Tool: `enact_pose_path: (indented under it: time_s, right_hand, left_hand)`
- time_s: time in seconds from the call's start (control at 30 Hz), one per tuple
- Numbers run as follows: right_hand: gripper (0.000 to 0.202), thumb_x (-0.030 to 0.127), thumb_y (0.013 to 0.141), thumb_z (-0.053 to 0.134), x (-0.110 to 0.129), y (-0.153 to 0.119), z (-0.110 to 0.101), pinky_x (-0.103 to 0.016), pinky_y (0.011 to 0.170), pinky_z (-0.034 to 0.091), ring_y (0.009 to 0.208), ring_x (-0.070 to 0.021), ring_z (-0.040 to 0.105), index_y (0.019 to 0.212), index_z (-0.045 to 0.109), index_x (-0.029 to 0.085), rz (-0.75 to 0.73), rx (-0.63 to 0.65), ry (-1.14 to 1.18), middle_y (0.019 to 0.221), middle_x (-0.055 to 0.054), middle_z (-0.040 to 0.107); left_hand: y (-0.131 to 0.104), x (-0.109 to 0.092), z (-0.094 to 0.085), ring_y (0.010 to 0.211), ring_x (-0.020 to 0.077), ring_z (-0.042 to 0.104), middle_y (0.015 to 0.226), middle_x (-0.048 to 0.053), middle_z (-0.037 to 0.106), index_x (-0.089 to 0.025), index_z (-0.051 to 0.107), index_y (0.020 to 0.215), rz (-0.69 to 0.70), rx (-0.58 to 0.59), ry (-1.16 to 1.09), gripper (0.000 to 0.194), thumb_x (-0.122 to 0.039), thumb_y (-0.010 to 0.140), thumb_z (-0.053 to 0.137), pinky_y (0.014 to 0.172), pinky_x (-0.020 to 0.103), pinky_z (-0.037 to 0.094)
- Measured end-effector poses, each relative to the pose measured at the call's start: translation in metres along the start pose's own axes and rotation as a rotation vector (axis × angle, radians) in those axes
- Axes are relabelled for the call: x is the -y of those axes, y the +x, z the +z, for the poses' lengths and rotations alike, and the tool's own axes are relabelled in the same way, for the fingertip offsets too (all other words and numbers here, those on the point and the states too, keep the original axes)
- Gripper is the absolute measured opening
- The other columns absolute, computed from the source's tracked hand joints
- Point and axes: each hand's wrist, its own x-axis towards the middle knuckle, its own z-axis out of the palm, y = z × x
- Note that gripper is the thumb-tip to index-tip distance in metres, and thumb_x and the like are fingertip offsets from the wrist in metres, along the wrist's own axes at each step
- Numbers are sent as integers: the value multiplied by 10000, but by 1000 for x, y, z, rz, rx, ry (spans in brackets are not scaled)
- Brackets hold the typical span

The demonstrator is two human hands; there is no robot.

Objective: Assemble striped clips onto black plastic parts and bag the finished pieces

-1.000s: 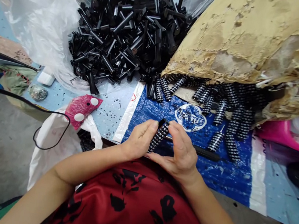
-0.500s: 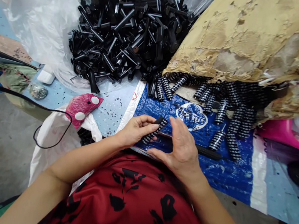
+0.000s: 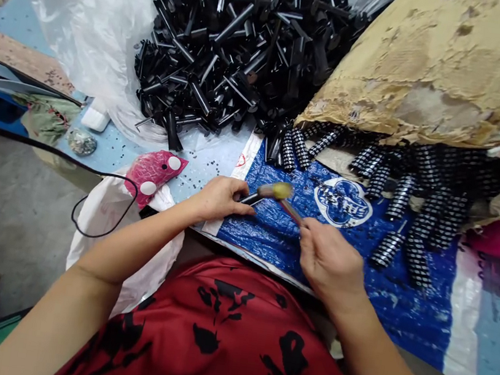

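Observation:
Between its thumb and fingers my left hand [image 3: 223,199] pinches a black tube [image 3: 251,199], low over the blue printed sheet [image 3: 271,234]. My right hand [image 3: 333,258] is wrapped round the thin handle of a hammer-like tool [image 3: 292,212]. The tool's yellowish head [image 3: 281,190], smeared by motion, is at the right end of the tube; whether they touch cannot be told. Black dotted cylinders [image 3: 399,199] lie on the sheet to the right, beyond my right hand.
A big heap of black tubes [image 3: 249,57] lies on clear plastic at the back. A torn yellow sack [image 3: 411,67] covers more cylinders at the right. A pink packet [image 3: 156,174], a white bag [image 3: 100,210] and a black cord [image 3: 73,218] are at the left.
My right hand, open before, has closed round the hammer-like tool and moved right. The tube's dotted side no longer shows in my left hand. The view has shifted, moving the surroundings rightward.

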Motion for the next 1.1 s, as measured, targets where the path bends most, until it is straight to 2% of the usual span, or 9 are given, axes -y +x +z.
enact_pose_path:
  time_s: [0.1, 0.27, 0.37, 0.53, 0.63, 0.77, 0.83, 1.0, 1.1]
  right_hand:
    - [216, 277, 1047, 514, 2, 6, -1, -307, 646, 459, 666, -173, 639, 1095, 710, 200, -30, 125, -42, 783, -38, 711]
    - [303, 298, 1050, 478, 14, 2, -9, -314, 760, 540, 839, -213, 730, 1256, 682, 210, -151, -49, 127, 984, -91, 791]
    - [262, 274, 1037, 533, 22, -3, 0, -306, 693, 529, 754, -201, 710, 1217, 706, 193, -260, 50, 141, 880, -75, 778]
    - [241, 202, 995, 599, 18, -11, 6, -301, 678, 523, 703, -181, 686, 1208, 709, 179, -271, 123, 194, 852, -56, 761]
    - [273, 180, 987, 609, -2, -20, -3, -308, 728, 548, 779, -194, 719, 1249, 687, 177, -210, 47, 194, 960, -76, 780]
    - [189, 239, 946, 713, -28, -33, -5, -351, 715, 547, 769, -228, 719, 1117, 733, 160, -163, 22, -11, 947, -84, 783]
    - [178, 299, 943, 727, -30, -33, 1, -370, 714, 550, 768, -240, 710, 1053, 746, 162, -152, 42, -40, 929, -87, 778]
    - [244, 370, 971, 687, -25, -3, 11, -364, 807, 570, 848, -233, 736, 1117, 738, 181, -105, 57, 57, 976, -85, 791]
    - [231, 351, 1009, 601, -33, 33, 13, -342, 799, 553, 842, -222, 743, 1101, 734, 186, 19, 9, 64, 984, -90, 803]
  left_hand:
    - [5, 0, 0, 562, 112, 410, 588, -64, 494, -197, 652, 734, 16, -8, 8, 292, -418, 741, 843, 598, 274, 244]
    - [16, 2, -8, 576, 119, 423, 596, -56, 531, -201, 582, 670, 31, 65, 43, 359, -394, 659, 885, 614, 283, 254]
    - [23, 0, -5, 566, 126, 422, 588, -54, 532, -208, 556, 661, 11, 104, 60, 390, -408, 651, 890, 608, 290, 256]
    - [16, -11, -3, 553, 125, 381, 586, -54, 486, -213, 542, 663, 44, -23, 152, 299, -267, 674, 836, 599, 304, 248]
    - [-22, -11, -37, 528, 119, 386, 587, -47, 503, -213, 563, 660, 62, 43, 154, 233, -252, 699, 789, 570, 305, 255]
    - [-86, -1, -102, 483, 118, 462, 562, -44, 562, -224, 662, 682, -54, 345, 43, 314, -422, 620, 898, 527, 284, 306]
    - [-97, 7, -120, 568, 148, 541, 647, -9, 624, -217, 703, 762, -136, 205, 129, 354, -516, 673, 872, 583, 285, 370]
    - [-51, 42, -129, 947, 287, 613, 971, 139, 694, -176, 682, 895, -383, -633, 612, 316, -485, 918, 619, 828, 379, 436]
    - [-17, 62, -135, 892, 300, 611, 894, 134, 697, -190, 653, 818, -534, -600, 617, 272, -450, 890, 628, 794, 386, 418]
